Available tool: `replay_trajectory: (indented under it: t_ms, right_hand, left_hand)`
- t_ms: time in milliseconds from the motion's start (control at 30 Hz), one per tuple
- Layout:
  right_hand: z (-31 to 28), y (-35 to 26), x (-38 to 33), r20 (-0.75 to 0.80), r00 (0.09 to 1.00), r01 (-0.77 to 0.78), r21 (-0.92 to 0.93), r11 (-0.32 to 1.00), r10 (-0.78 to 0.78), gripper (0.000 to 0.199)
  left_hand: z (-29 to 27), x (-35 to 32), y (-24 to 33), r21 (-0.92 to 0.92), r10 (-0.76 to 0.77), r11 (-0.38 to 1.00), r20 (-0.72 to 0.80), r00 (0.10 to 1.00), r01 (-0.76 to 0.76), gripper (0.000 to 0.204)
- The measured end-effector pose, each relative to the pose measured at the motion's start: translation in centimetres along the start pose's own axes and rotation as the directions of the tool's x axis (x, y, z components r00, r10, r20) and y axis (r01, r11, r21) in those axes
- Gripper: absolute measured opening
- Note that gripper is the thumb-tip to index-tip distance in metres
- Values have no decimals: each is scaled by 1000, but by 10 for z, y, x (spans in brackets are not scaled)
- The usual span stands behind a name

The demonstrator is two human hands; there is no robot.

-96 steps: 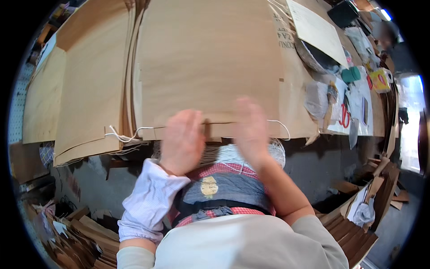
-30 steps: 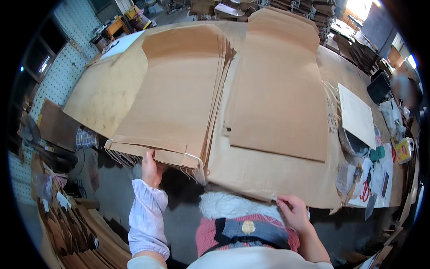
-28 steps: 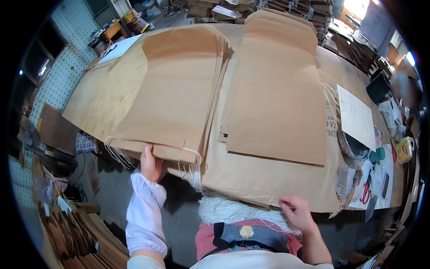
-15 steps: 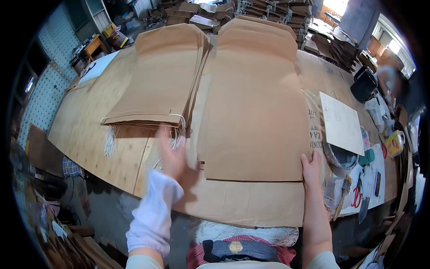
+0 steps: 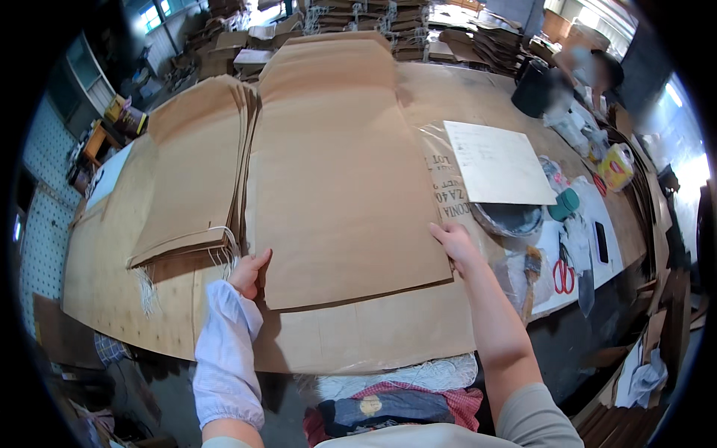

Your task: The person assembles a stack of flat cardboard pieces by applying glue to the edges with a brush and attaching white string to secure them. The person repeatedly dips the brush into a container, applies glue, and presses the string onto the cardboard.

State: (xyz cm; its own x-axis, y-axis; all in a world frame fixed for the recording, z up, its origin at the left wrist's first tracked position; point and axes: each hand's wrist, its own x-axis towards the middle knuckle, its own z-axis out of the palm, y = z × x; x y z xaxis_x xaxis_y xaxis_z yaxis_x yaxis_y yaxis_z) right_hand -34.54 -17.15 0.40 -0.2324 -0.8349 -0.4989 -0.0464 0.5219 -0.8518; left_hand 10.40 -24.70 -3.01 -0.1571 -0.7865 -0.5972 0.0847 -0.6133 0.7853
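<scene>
The brown paper stack [image 5: 340, 187] lies between both hands [image 5: 248, 275] [image 5: 458, 246] (1 per side).

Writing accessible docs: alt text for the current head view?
A person's bare left hand and bare right hand are at opposite side edges of a flat stack of brown paper over a pale wooden table. Left of the stack lies a brown paper pile with white string; right of it are a white rectangular board and red-handled scissors.

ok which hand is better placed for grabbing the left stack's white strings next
Likely the left hand: it's beside those white strings; the middle kraft stack separates the right hand from them.
</scene>
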Motion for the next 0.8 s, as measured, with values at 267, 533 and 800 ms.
replay_trajectory:
  t_ms: [267,533,800]
  right_hand:
    - [5,7,-3,-2,968,247,165,955,-250,34]
    - [-16,63,-131,51,993,83,341,936,-107,34]
    - [-11,95,-196,129,742,539,-699,471,-658,74]
  left_hand:
    - [30,-30,30,-100,122,988,16,992,-119,23]
    - [38,-167,-35,65,188,981,-47,981,-184,25]
    - [60,-228,-93,906,541,-68,385,747,-418,115]
